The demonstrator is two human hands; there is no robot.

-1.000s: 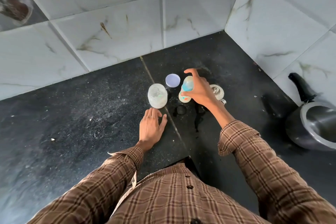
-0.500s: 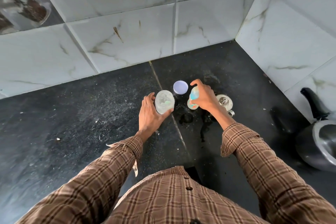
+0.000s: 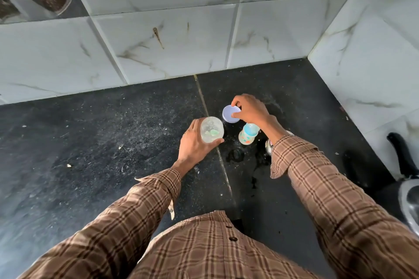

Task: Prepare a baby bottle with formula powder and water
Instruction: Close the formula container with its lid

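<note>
A clear open jar (image 3: 212,129) with a little pale powder and a green scoop inside stands on the black counter (image 3: 102,142); my left hand (image 3: 195,145) is wrapped around its near side. Just behind it lies a round lilac lid (image 3: 229,113), pinched at its edge by the fingers of my right hand (image 3: 250,108). The baby bottle (image 3: 248,134), with a blue teat ring and coloured prints, stands upright under my right wrist, free of both hands.
A small steel cup (image 3: 269,145) peeks out beside my right sleeve. Wet patches (image 3: 235,155) mark the counter in front of the bottle. A steel pot with a black handle (image 3: 405,165) sits at the right edge. Marble-tiled walls (image 3: 158,41) close the corner behind.
My right hand let go of the baby bottle and moved back onto the lilac lid. My left hand went from flat on the counter to gripping the jar.
</note>
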